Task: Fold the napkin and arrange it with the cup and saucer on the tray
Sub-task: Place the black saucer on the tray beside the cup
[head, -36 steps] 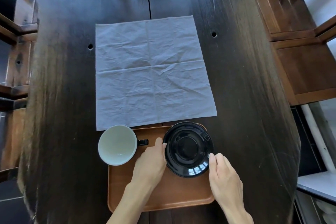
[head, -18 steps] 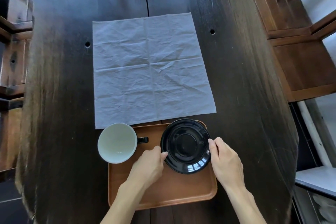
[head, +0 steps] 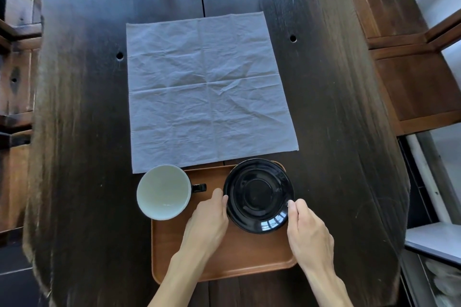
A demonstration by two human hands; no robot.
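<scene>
Both hands have carried the glossy black round saucer toward the far right corner of the brown wooden tray since a second ago. Left hand has its fingers clamped on the saucer's left rim, while the right hand pinches the near right rim. White-lined cup with a black handle stands upright over the tray's far left corner, its handle pointing right toward the saucer. Pale grey creased cloth napkin lies spread flat and unfolded on the dark wooden counter, just beyond the tray's far edge.
</scene>
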